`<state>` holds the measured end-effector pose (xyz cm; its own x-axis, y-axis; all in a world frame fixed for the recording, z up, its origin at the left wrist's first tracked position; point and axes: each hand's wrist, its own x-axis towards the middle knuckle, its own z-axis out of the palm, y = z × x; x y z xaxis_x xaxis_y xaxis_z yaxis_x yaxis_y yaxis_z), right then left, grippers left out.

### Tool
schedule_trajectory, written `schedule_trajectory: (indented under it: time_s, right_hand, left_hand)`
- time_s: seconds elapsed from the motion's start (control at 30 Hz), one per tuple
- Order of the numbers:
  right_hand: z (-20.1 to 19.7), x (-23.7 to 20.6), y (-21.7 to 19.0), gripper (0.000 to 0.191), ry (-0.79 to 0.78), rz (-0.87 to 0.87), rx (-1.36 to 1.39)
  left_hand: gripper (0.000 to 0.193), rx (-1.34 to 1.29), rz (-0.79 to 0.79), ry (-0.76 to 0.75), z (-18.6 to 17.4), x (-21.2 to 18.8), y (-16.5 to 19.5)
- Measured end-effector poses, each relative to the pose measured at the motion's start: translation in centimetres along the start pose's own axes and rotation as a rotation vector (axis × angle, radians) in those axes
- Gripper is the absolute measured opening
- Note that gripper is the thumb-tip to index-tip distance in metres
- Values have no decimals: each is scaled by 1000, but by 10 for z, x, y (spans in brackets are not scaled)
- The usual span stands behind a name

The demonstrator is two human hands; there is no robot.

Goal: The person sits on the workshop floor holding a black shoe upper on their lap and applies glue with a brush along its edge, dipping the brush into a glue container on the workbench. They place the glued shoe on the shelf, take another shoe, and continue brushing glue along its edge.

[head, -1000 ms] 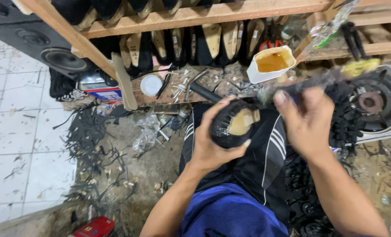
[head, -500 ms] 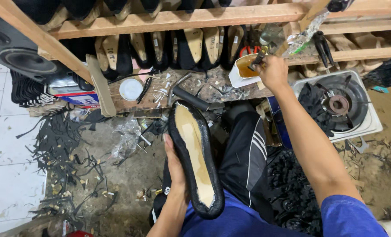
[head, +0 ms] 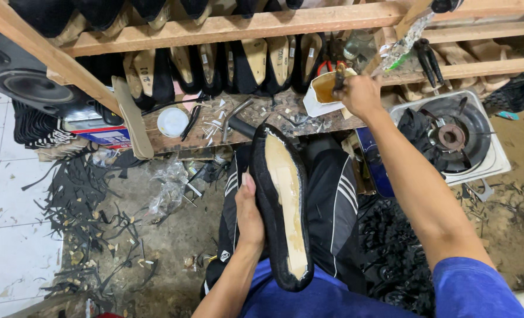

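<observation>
L hand (head: pixel 249 215) is clamped on the edge of a black shoe (head: pixel 281 206), sole side up w/ the tan insole showing, held over the lap btwn the knees, toe pointing away toward the worktop (head: pixel 179 138). R hand (head: pixel 359 94) is reached out well apart from the L, fingers closed on a thin brush handle (head: pixel 340 75) dipped into a white tub (head: pixel 321 94) of yellow-brown glue at the worktop's edge. Hands are far apart, each gripping its own thing. On the worktop: a round white lid (head: pixel 172 122), a hammer (head: pixel 238 121), scraps and nails. A tan insole (head: pixel 131 118) leans against its front. Rack above holds a row of black shoes w/ tan soles. Gas burner (head: pixel 453 138) sits to the R, near the tub. Speaker (head: pixel 15 70) at far L. Floor around the legs is littered w/ black offcuts (head: pixel 79 194).
</observation>
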<state>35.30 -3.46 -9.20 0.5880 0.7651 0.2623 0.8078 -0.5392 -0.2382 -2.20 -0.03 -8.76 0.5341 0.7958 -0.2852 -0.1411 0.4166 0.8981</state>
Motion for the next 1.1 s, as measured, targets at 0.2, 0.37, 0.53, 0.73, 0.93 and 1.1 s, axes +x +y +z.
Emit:
schedule_trajectory:
  time_s: [0.2, 0.37, 0.53, 0.73, 0.93, 1.1]
  right_hand:
    - [-8, -14, 19, 21, 46, 13, 32]
    - [-31, -32, -3, 22, 93, 53, 210]
    - [-93, -96, -75, 17, 214, 124, 819]
    - [-118, -169, -167, 23, 468, -83, 1085]
    - [-139, -171, -193, 25, 485, -204, 888]
    - [-153, -167, -190, 24, 481, -235, 852]
  left_hand:
    - [75, 48, 325, -209, -3, -13, 33]
    - [79, 134, 521, -273, 11, -15, 45]
    - [73, 258, 583, -303, 15, -21, 54]
    - [69, 340, 605, -331, 21, -29, 62]
    - [66, 358, 686, -313, 22, -32, 61]
    - [70, 461, 578, -290, 17, -33, 58]
